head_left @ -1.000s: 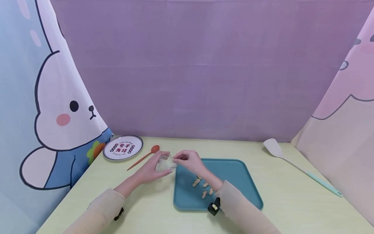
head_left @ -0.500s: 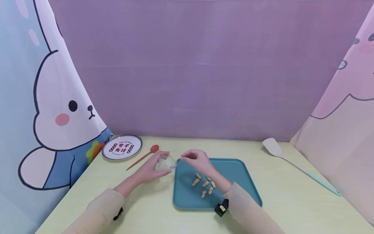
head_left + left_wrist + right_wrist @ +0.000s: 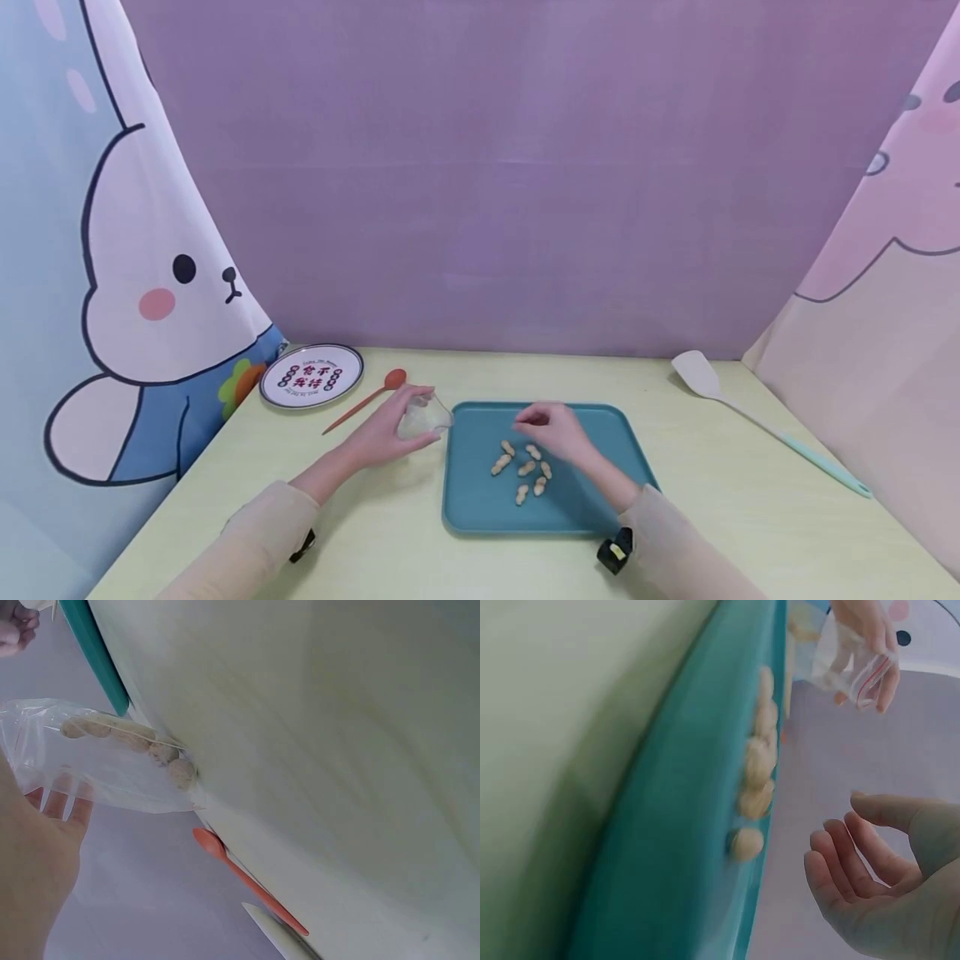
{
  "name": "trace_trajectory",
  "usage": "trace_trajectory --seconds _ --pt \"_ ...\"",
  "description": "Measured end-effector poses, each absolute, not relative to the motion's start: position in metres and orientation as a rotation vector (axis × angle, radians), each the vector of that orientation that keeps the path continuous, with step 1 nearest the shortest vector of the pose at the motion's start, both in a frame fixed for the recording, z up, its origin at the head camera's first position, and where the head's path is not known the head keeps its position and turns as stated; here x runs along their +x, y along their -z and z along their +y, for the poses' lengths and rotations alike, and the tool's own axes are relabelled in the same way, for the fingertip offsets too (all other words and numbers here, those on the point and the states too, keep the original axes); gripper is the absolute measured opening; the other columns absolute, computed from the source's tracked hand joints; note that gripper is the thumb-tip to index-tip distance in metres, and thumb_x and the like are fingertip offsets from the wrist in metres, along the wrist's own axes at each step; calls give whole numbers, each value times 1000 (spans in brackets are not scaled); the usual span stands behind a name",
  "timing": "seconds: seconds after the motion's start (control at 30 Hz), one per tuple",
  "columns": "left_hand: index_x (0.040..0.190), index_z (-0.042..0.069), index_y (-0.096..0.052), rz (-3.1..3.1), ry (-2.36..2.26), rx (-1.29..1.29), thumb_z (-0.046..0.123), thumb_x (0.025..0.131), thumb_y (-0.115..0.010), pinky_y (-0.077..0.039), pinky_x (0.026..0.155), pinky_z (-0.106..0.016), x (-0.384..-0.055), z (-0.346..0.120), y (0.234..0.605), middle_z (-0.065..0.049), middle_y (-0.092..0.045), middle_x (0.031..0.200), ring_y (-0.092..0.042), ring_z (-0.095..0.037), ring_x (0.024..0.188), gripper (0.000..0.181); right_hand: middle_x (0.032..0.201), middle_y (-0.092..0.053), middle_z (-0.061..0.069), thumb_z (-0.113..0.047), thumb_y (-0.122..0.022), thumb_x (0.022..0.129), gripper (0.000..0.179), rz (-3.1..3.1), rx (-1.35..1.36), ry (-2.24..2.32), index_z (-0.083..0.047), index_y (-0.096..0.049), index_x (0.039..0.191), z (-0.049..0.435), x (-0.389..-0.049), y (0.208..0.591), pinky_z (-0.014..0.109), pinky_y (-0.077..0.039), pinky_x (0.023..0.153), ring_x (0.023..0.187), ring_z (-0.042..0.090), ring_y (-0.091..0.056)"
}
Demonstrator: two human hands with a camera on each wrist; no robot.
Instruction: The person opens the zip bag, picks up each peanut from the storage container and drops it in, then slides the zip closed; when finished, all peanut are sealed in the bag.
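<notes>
At lower centre, my left grip (image 3: 381, 431) holds the bag (image 3: 423, 419) sideways, likely keeping its mouth reachable; my right grip (image 3: 555, 430) (relaxed, empty) hovers over the tray (image 3: 480, 512).

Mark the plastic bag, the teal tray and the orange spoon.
Plastic bag (image 3: 116, 765), left wrist view, clear side film.
Teal tray (image 3: 482, 507), head view, bare floor.
Orange spoon (image 3: 253, 884), left wrist view, handle.

Looked like some makeshift booth tbh, just a pale tabletop (image 3: 795, 533) with purple cloth (image 3: 480, 183) behind and cartoon curtains (image 3: 153, 325) either side.
</notes>
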State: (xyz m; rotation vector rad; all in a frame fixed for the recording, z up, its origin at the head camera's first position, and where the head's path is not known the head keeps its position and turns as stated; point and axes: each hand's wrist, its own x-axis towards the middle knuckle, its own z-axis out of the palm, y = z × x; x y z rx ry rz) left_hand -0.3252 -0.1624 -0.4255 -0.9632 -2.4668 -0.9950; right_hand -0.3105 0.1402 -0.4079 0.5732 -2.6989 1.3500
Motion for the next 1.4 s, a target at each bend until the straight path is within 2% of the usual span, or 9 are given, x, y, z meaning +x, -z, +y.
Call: trace_trajectory --seconds 0.17,0.53,0.9,1.2,1.4 --pt "133 6 -44 -2464 988 -956 33 80 -74 -47 95 -42 -325 -162 424 -6 -55 125 -54 -20 112 66 91 -69 6 -16 -67 86 19 -2742 530 -1315 -2 -69 98 154 -309 413 28 -52 70 83 18 -63" --pt "133 5 -44 -2477 990 -938 32 81 -73 -46 96 -43 -324 -162 424 -7 -55 126 -54 -21 112 66 86 -68 1 -21 -73 81 21 -2899 380 -1272 -5 -71 95 163 -311 422 29 -49 65 78 12 -60" --pt "134 7 -44 -2495 981 -929 34 82 -72 -46 96 -43 -324 -163 424 -9 -55 126 -53 -21 113 65 78 -65 1 -15 -73 81 10 -2997 402 -1202 -6 -70 84 163 -307 422 27 -44 58 68 13 -55" --pt "133 7 -45 -2481 1000 -935 33 81 -73 -47 95 -43 -324 -162 424 -9 -55 126 -53 -20 112 65 80 -65 1 -17 -71 83 11 -2988 452 -1197 -7 -70 86 164 -308 421 27 -44 59 70 13 -54" --pt "133 7 -45 -2472 994 -941 33 81 -73 -46 96 -43 -324 -163 425 -9 -56 124 -54 -19 113 64 80 -65 3 -19 -68 85 13 -2932 453 -1253 -7 -69 91 167 -310 422 30 -48 58 68 16 -59"
